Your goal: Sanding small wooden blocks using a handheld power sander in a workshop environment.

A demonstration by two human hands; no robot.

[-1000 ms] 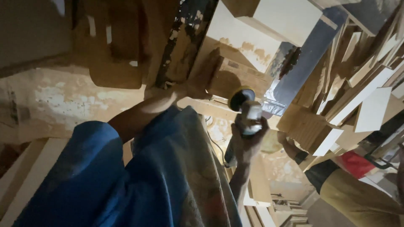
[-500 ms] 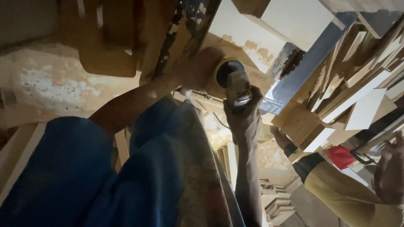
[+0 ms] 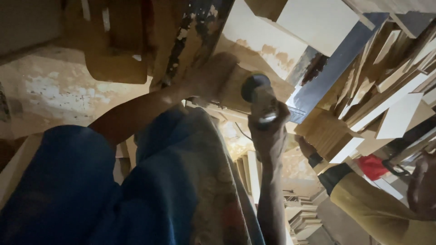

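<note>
Pale cut wooden boards [image 3: 395,90] lean stacked at the right, near a red plastic container [image 3: 372,167] and a co-worker's mustard-yellow sleeve [image 3: 377,213].
</note>
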